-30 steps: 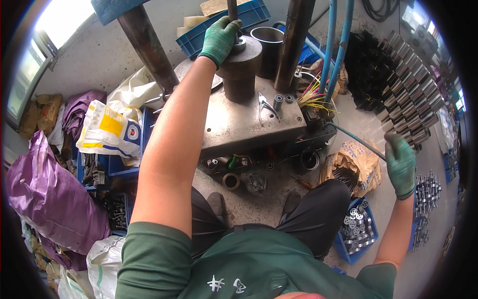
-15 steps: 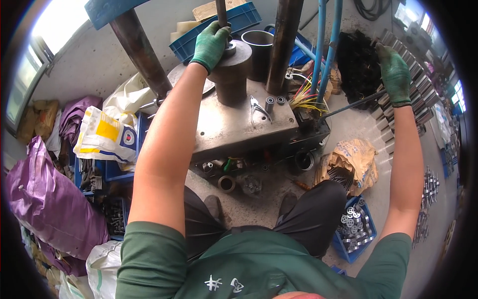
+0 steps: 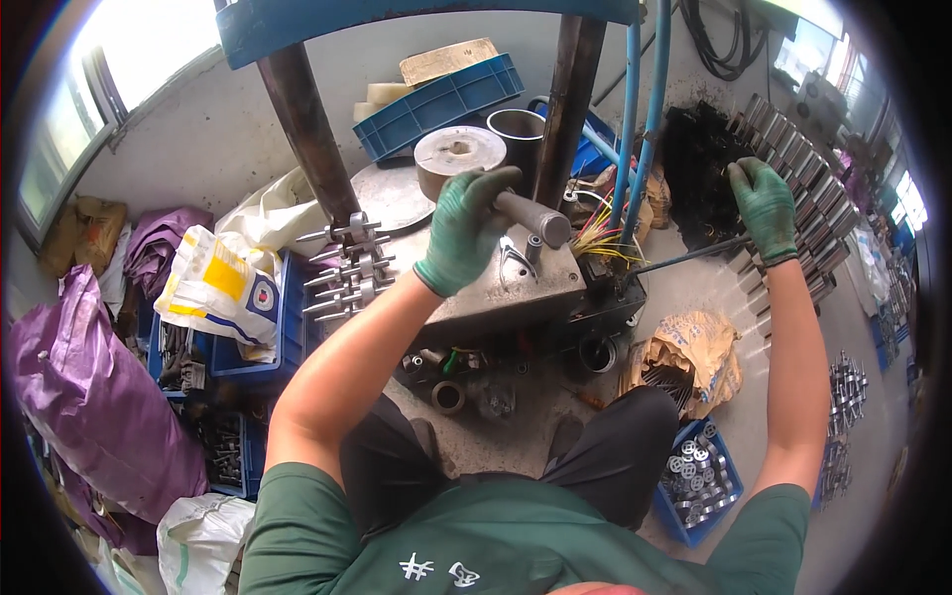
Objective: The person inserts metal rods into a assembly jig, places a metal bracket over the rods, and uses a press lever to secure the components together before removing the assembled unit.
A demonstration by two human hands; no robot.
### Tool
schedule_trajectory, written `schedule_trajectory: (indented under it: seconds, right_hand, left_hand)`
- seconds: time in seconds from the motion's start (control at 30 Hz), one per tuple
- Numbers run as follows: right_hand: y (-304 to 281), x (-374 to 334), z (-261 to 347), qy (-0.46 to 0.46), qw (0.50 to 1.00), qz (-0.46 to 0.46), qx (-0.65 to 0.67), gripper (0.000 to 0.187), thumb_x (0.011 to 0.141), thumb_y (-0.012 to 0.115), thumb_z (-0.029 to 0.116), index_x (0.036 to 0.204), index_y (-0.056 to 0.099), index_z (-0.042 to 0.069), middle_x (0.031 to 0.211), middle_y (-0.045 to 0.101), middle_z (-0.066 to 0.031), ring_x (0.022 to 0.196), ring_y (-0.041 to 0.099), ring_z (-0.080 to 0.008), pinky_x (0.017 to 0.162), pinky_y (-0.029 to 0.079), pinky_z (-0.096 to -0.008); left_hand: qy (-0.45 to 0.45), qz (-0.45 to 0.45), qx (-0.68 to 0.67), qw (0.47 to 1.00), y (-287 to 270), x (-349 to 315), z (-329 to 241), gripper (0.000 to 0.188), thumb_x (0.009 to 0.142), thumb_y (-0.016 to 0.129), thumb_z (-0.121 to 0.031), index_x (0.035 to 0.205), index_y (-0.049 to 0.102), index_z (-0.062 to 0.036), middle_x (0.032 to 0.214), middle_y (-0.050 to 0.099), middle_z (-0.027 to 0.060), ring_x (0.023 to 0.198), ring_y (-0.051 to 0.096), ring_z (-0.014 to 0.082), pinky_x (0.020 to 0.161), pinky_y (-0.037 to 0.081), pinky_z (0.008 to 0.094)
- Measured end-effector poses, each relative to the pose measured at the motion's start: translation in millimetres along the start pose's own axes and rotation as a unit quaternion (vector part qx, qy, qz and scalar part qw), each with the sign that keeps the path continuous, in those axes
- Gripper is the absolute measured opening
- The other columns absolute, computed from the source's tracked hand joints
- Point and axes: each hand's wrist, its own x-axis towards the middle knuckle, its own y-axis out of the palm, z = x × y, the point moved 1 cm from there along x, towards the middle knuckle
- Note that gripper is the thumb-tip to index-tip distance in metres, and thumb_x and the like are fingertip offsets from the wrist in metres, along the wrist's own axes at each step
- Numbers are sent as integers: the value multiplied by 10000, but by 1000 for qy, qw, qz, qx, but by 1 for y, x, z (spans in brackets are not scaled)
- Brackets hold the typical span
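In my green-gloved left hand [image 3: 466, 230] is a thick steel rod [image 3: 535, 217], its round end pointing right and toward me. The hand is closed round it, above the metal press table [image 3: 466, 302]. Behind it stands a wide steel cylinder [image 3: 436, 164] with a hole in its top. Pliers [image 3: 515, 263] and a small metal sleeve [image 3: 534, 246] lie near the rod's end. My gloved right hand [image 3: 766, 210] is raised at the right, fingers curled together, above the end of a long dark lever [image 3: 689, 257]. What its fingers hold, if anything, is hidden.
Shafts with rings [image 3: 352, 268] are lined up at the table's left edge. Two dark press columns [image 3: 567, 109] rise beyond it. Blue hoses [image 3: 650, 129] and loose wires [image 3: 600, 233] are at the right. A blue bin of metal parts [image 3: 699, 481] sits by my right knee.
My left hand has brought the rod off the cylinder, toward me and right, tipping it from upright to lying over. My right hand has come slightly lower and inward.
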Motion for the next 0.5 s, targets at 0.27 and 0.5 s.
schedule_trajectory:
  seconds: [0.27, 0.5]
  right_hand:
    - [-35, -118, 4, -178, 981, 31, 64, 150, 910, 780, 91, 1019, 722, 5, 942, 727, -168, 845, 718, -363, 780, 578, -427]
    - [-41, -171, 86, -337, 937, 56, 73, 352, 847, 788, 87, 1176, 667, 45, 1051, 712, -134, 954, 691, -344, 952, 530, -515]
  left_hand:
    - [-592, -36, -377, 712, 40, -150, -66, 590, 1082, 541, -612, 1077, 666, -35, 738, 609, 30, 560, 570, 134, 546, 512, 277]
    - [-763, -85, -396, 504, 63, -183, -43, 385, 1104, 536, -407, 952, 679, -83, 693, 571, -5, 612, 568, 148, 625, 575, 353]
